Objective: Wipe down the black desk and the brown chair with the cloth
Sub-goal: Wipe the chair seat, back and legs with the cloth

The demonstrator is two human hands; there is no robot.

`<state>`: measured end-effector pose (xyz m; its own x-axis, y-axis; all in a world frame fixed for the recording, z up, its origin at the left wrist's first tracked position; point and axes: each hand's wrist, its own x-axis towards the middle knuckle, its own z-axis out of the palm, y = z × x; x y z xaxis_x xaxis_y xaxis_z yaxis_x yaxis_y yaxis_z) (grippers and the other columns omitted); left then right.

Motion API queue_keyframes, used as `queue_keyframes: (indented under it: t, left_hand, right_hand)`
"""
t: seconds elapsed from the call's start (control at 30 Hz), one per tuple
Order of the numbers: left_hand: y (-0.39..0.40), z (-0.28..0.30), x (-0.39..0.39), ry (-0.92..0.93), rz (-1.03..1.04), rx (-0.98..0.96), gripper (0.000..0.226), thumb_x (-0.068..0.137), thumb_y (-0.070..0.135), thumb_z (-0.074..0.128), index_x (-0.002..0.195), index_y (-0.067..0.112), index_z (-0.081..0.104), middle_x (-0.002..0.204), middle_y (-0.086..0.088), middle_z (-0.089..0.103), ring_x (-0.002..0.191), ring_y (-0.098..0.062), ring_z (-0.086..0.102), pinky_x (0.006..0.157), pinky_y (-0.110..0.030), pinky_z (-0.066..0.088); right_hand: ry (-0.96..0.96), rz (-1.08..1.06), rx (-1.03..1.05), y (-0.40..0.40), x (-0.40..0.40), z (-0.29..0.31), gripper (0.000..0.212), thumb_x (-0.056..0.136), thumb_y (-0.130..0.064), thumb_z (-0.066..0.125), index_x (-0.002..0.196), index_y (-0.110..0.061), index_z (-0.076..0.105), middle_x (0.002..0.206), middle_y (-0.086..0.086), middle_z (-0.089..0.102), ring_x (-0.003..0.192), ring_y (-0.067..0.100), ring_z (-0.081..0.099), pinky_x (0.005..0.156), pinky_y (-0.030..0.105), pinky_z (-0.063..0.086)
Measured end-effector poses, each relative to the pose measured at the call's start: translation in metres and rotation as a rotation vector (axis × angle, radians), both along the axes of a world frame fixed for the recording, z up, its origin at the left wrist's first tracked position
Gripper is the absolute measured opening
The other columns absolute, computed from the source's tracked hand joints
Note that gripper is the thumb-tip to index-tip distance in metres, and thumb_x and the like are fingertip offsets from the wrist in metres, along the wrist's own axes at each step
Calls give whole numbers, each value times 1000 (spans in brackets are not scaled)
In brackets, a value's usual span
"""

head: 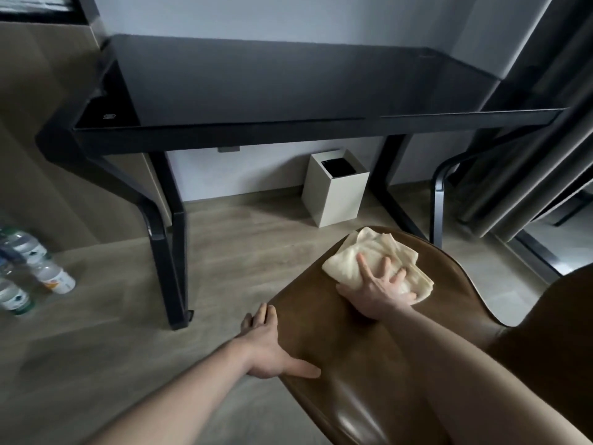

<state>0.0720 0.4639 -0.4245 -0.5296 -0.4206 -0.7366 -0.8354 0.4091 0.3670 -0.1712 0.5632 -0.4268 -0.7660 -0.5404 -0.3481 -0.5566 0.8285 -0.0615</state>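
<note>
Cream cloth (378,263) flat on brown chair (321,322) seat — right hand (377,292) presses it, fingers spread; left hand (269,345) open, braces seat's left edge.

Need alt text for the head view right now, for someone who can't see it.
The right hand presses a cream cloth flat on the brown chair seat, while the left hand steadies the seat's edge. Beyond stands the black desk, with a white bin under it.
</note>
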Motion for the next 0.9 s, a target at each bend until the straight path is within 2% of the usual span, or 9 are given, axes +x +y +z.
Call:
queue_keyframes:
  t: [0.1,0.2,0.37,0.43,0.5,0.57,0.63,0.73,0.9]
  left_hand:
    - [-1,-2,0,-16,-5,12,172,47,94,78,162,21,-27,169,7,-34,159,-29,-26,129,-52,4]
    - [-1,-3,1,-31,-19,8,175,44,96,77,161,21,-28,169,6,-34,159,-30,-24,130,-51,5]
    - [-8,5,3,-53,-57,-17,180,34,104,70,162,22,-27,171,4,-31,161,-30,-17,132,-51,5]
    - [-4,11,6,-19,-62,-63,175,39,104,69,165,22,-20,172,3,-28,161,-29,-17,132,-50,5]
    - [6,15,9,50,-95,-163,159,48,102,66,169,25,-2,173,5,-23,162,-29,-14,131,-48,5]
    - [17,20,11,81,-136,-222,148,53,104,56,170,29,7,175,2,-17,163,-31,-9,131,-47,6]
    - [29,24,15,41,-148,-184,155,46,108,48,169,27,0,176,-3,-14,162,-34,-10,131,-48,3]
    - [36,22,20,-17,-142,-139,159,46,107,57,167,31,-13,173,3,-23,159,-39,-22,129,-55,0]
    - [27,19,22,-21,-147,-61,167,36,107,64,165,37,-16,171,7,-30,156,-39,-29,129,-61,1]
  right_hand:
    - [32,25,-7,2,2,-11,73,95,-84,27,158,-62,-2,174,6,-7,158,47,-6,113,77,26]
    - [-32,88,-21,20,-2,-8,65,101,-75,28,160,-62,3,175,6,-6,158,48,-3,115,75,28]
    - [-108,125,40,64,40,13,61,108,-61,28,165,-53,7,176,15,-1,156,52,13,125,56,23]
    - [-133,89,79,82,75,17,64,108,-59,30,166,-49,6,175,16,0,155,52,15,125,56,25]
    - [-161,45,124,99,103,21,70,106,-54,37,166,-45,2,173,18,0,155,51,16,124,57,26]
    - [-189,-11,167,110,117,26,76,105,-51,39,168,-40,-3,172,23,-1,156,51,14,125,57,22]
    - [-199,-58,187,118,121,26,79,105,-56,36,168,-36,-8,172,27,-7,157,53,8,127,59,19]
    - [-219,-142,163,119,117,15,85,101,-64,32,165,-38,-17,171,25,-19,156,58,-3,126,67,10]
    - [-181,-220,66,107,99,9,87,101,-71,32,164,-39,-19,171,21,-22,152,62,-15,123,71,6]
